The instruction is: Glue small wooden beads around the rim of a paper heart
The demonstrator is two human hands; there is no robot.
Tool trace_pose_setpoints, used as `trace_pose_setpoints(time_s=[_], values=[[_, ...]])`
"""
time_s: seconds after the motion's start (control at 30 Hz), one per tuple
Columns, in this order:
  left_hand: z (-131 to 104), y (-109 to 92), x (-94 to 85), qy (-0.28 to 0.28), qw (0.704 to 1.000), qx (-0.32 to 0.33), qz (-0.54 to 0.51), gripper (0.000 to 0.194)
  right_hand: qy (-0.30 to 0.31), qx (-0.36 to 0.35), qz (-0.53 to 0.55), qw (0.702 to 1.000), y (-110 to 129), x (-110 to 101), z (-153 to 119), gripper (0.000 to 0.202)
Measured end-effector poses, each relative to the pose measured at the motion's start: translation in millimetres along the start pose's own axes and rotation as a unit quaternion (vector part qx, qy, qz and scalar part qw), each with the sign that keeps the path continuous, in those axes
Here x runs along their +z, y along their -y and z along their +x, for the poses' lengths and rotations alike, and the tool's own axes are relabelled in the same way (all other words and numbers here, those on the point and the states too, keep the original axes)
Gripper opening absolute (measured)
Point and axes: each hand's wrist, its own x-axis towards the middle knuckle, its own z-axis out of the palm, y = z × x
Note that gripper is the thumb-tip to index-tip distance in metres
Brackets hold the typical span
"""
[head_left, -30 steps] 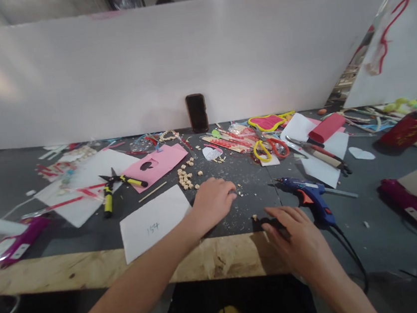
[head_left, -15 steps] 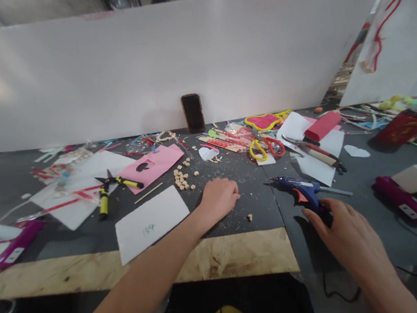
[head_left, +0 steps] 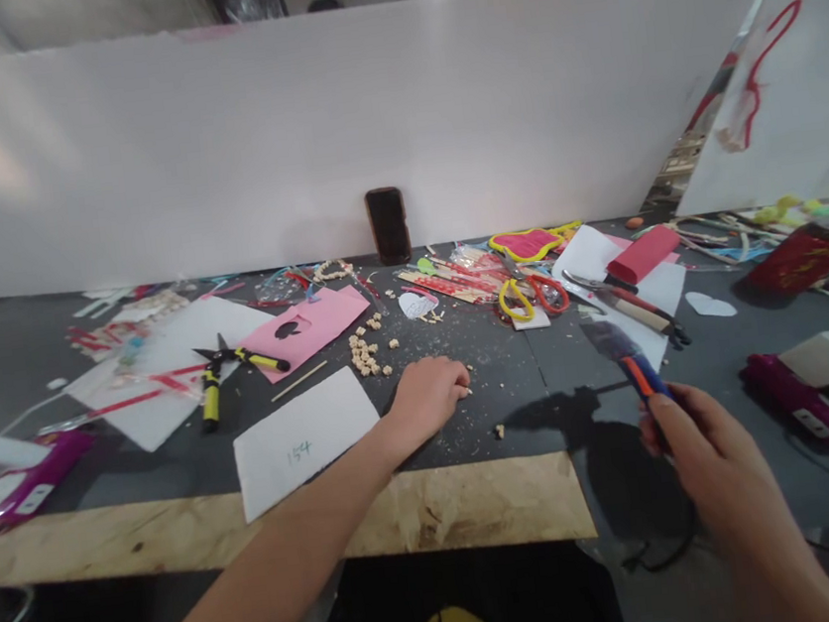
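Glue gun (head_left: 637, 368), blue with an orange trigger, raised over the dark tabletop (head_left: 467, 445) in the right hand (head_left: 706, 442), whose fingers are wrapped round its handle. From this grip the gun's head lies at eleven o'clock; the visible long axis runs eleven to five. The head is blurred, but the shadow cast below shows a nozzle pointing towards nine. The right hand is the nearer; the left hand (head_left: 429, 389) lies well apart at nine o'clock from the gun, fingers curled on the tabletop; whether they pinch anything cannot be told. A single pale bead (head_left: 500, 431) sits between the hands, at four o'clock from the left. Farther out: scissors (head_left: 532, 284), ten to eleven from the gun; bead cluster (head_left: 366, 356), ten from the left hand; pliers (head_left: 210, 394), between nine and ten.
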Motion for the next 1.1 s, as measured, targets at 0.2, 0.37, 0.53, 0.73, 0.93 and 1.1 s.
trace_pose_setpoints(time_s=[0.2,0.37,0.53,0.73,0.93,1.1], values=[[1,0,-0.1,0.0,1.0,0.006,-0.001,0.013,0.136,0.151,0.344,0.917,15,8,-19,0.036],[0,-1,-0.9,-0.017,1.0,-0.004,-0.011,0.014,0.175,0.168,0.3,0.923,13,16,-31,0.031],[-16,2,-7.4,-0.06,0.997,-0.018,-0.048,0.017,0.165,0.131,0.246,0.946,11,25,-45,0.035],[-43,-1,-10.7,-0.11,0.972,-0.058,-0.199,0.014,0.194,0.086,0.196,0.957,15,31,-56,0.037],[-58,-8,-2.2,-0.144,0.914,-0.098,-0.366,0.013,0.178,-0.039,0.118,0.976,10,35,-65,0.029],[-61,-13,3.4,-0.151,0.844,-0.111,-0.502,0.015,0.185,-0.014,0.159,0.97,20,44,-77,0.029]])
